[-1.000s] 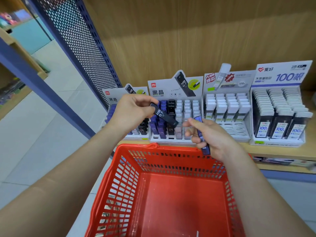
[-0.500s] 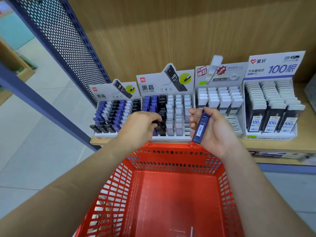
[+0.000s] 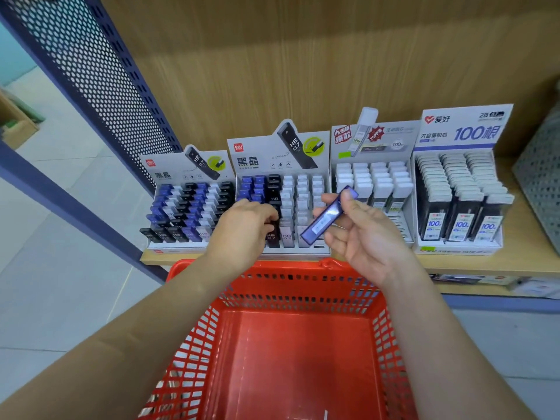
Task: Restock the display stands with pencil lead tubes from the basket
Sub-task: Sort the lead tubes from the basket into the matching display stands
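Kept the left hand [image 3: 242,228] low at the second stand [image 3: 257,163] from the frame's left, as half a second before, fingers curled onto the top of a black tube [image 3: 272,236] standing at the front of the black column, mid-frame. Raised the right hand [image 3: 363,237] a little since then and tipped its blue tube [image 3: 328,215] from near upright to a slant, cap toward upper right; pinched it between thumb and curled fingers, in the air before the stands. Against a second before, brought the black tube down out of the air into the stand. Found four stands side by side on the shelf [image 3: 521,262]: first stand [image 3: 188,213] at left with blue, black and white tubes, third stand [image 3: 372,177] and fourth stand [image 3: 460,189] to the right with white-capped ones. Saw the red basket [image 3: 288,265] at bottom centre, far rim just below the shelf edge, both forearms above it. Lost the fronts of the second stand's blue columns behind the left hand, and its white fronts plus part of the third stand behind the right hand and blue tube. Noted a mesh panel [image 3: 100,77] upper left, a mesh bin [image 3: 542,186] at the right edge.
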A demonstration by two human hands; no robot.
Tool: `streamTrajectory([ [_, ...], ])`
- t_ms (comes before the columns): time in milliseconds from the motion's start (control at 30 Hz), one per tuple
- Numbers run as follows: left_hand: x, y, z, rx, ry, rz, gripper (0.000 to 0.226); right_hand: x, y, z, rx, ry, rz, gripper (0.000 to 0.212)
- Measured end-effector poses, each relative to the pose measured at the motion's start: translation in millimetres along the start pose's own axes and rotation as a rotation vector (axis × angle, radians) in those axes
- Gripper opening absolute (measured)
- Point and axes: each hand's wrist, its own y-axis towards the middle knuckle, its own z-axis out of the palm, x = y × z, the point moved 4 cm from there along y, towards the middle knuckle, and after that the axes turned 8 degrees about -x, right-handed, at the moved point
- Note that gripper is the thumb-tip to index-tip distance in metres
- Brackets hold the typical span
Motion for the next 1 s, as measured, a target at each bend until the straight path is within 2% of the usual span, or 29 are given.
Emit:
streamTrajectory([
  [67,-1,4,-5,0.001,-0.05,-0.061,0.014,1,-1,3,-0.017,-0.026,-0.016,0.03],
  [100,-2,6,-12,-0.02,-0.161,-0.142,0.012,1,0,5,-0.021,-0.041,-0.022,0.031],
  [167,-8,9,-27,-0.036,-0.584,-0.348,0.015,-1,0,11,0.0,-0.069,-0.025,0.034],
  [233,-19,11,-40,0.041,-0.992,-0.466,0.019,-5,-1,21,0.053,-0.078,0.0,0.038],
  [300,-28,11,-47,0.152,-1.121,-0.448,0.023,-9,-5,34,0.122,-0.086,0.049,0.037],
  [367,-30,10,-52,0.167,-1.159,-0.419,0.021,-13,-10,47,0.201,-0.061,0.117,0.04],
  [467,-18,5,-59,0.038,-1.154,-0.467,0.008,-19,-15,61,0.255,-0.118,0.177,0.048],
  [533,-4,1,-63,-0.047,-1.068,-0.522,0.004,-23,-14,65,0.257,-0.202,0.156,0.051],
  [633,18,-6,-72,-0.155,-1.023,-0.61,0.008,-24,-12,69,0.295,-0.285,0.102,0.04],
  [733,27,-12,-79,-0.062,-1.129,-0.633,0.018,-26,-10,72,0.289,-0.331,0.058,0.028],
  [833,32,-17,-84,0.058,-1.161,-0.596,0.026,-33,-12,79,0.295,-0.363,0.076,0.03],
  [900,38,-19,-88,0.033,-1.113,-0.598,0.02,-35,-14,80,0.288,-0.424,0.094,0.032],
  [1000,49,-18,-96,-0.063,-1.067,-0.62,0.013,-22,-8,64,0.14,-0.624,0.016,0.027],
])
